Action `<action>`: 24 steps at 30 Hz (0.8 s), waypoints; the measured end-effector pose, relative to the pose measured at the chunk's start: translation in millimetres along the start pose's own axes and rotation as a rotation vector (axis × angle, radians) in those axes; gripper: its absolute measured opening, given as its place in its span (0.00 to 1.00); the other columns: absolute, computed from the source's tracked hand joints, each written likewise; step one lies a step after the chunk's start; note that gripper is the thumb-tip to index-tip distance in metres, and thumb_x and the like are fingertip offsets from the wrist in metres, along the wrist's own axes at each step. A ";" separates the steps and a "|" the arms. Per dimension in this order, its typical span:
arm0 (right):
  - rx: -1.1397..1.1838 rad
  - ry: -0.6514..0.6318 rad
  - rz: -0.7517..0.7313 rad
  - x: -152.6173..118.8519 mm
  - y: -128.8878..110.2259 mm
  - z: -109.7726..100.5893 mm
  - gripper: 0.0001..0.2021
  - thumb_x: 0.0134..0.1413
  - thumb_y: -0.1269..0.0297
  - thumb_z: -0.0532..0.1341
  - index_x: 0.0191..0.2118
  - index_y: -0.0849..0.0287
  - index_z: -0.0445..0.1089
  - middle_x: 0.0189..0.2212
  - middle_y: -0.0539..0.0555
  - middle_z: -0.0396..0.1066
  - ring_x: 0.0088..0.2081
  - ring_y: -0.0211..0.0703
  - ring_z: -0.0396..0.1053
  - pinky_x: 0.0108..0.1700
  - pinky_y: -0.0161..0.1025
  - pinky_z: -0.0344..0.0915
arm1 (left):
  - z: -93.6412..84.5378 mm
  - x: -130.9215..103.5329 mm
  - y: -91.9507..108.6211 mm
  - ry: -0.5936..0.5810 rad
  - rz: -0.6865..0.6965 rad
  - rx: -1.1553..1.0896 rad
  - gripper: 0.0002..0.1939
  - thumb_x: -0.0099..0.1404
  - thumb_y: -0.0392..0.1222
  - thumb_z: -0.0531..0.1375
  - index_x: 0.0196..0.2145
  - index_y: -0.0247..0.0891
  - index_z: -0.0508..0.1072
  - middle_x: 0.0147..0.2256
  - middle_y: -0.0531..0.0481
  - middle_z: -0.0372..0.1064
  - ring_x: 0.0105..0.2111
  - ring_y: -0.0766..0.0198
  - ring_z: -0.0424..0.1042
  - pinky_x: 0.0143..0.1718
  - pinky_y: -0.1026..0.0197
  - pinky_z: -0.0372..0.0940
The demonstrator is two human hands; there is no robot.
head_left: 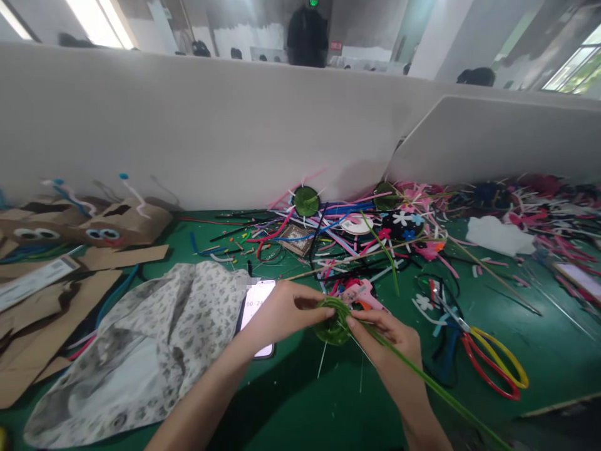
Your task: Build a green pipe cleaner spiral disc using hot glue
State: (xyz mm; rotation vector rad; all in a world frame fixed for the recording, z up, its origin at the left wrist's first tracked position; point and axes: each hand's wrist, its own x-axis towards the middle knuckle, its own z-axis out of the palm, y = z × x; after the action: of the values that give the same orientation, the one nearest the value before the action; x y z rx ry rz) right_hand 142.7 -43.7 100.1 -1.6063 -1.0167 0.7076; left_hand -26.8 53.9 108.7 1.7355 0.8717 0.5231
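Between my two hands is a round piece of bright green weaving (334, 335), with thin pale spokes poking out below it. My left hand (307, 308) pinches its upper left edge. On the right, my right hand (387, 341) has its fingers closed on long green strands (436, 385) that run from the weaving down to the lower right. Just behind the weaving lies a pink glue gun (361, 294), partly covered by it. A phone (258, 313) showing a timer lies beside my left forearm, which hides part of it.
Scissors (493, 363) with red and yellow handles lie at right. A patterned cloth (164, 351) and cardboard pieces (70, 319) cover the left. Pink, white and blue pipe cleaners (338, 228) pile up against the white partition (211, 125). Two paper-bag figures (126, 222) stand far left.
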 end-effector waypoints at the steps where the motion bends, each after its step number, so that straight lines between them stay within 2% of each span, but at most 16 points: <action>1: -0.007 -0.027 -0.003 2.3 1.3 -0.4 0.09 0.44 0.59 0.68 0.31 0.57 0.78 0.25 0.53 0.77 0.25 0.43 0.75 0.25 0.33 0.71 | -2.0 0.0 -0.9 -0.031 -0.008 -0.016 0.13 0.60 0.48 0.63 0.35 0.37 0.82 0.26 0.51 0.75 0.23 0.66 0.67 0.22 0.67 0.56; 3: -0.013 -0.098 -0.007 6.8 3.8 -1.3 0.08 0.44 0.59 0.68 0.30 0.57 0.78 0.24 0.53 0.77 0.25 0.43 0.75 0.25 0.33 0.71 | -4.7 0.1 -3.0 -0.069 -0.011 -0.026 0.15 0.60 0.50 0.62 0.35 0.37 0.82 0.26 0.51 0.75 0.22 0.66 0.67 0.21 0.67 0.55; 5: 0.000 -0.141 -0.003 9.9 5.3 -1.1 0.08 0.43 0.60 0.68 0.30 0.57 0.78 0.25 0.53 0.77 0.26 0.44 0.76 0.27 0.33 0.72 | -5.3 1.0 -5.6 -0.051 -0.004 0.001 0.16 0.60 0.51 0.62 0.35 0.36 0.82 0.24 0.51 0.74 0.21 0.67 0.65 0.20 0.67 0.54; 13: 0.072 -0.101 0.056 9.7 1.2 5.9 0.11 0.43 0.58 0.69 0.32 0.58 0.76 0.28 0.54 0.78 0.30 0.44 0.75 0.33 0.35 0.72 | 2.0 9.5 -14.4 0.058 0.011 0.030 0.15 0.58 0.49 0.63 0.34 0.35 0.82 0.24 0.50 0.74 0.22 0.67 0.66 0.21 0.67 0.56; 19: 0.092 -0.151 0.026 9.5 4.1 -1.3 0.14 0.45 0.57 0.69 0.38 0.58 0.74 0.33 0.56 0.78 0.34 0.46 0.76 0.34 0.36 0.73 | 4.5 10.9 -15.6 0.075 0.037 -0.027 0.15 0.58 0.50 0.64 0.34 0.34 0.82 0.24 0.49 0.73 0.22 0.67 0.66 0.21 0.67 0.56; 24: 0.195 -0.191 0.042 5.2 16.1 -10.4 0.22 0.46 0.57 0.69 0.47 0.57 0.70 0.35 0.56 0.77 0.36 0.46 0.75 0.37 0.38 0.74 | 2.9 10.8 -17.6 0.073 0.033 -0.029 0.15 0.58 0.51 0.64 0.31 0.34 0.81 0.21 0.52 0.67 0.21 0.68 0.60 0.21 0.66 0.51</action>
State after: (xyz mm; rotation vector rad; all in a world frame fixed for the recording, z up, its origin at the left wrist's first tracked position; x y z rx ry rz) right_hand 158.1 -45.1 87.6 -1.4137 -1.0187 0.9732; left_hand -23.2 63.2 90.5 1.7156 0.8838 0.6213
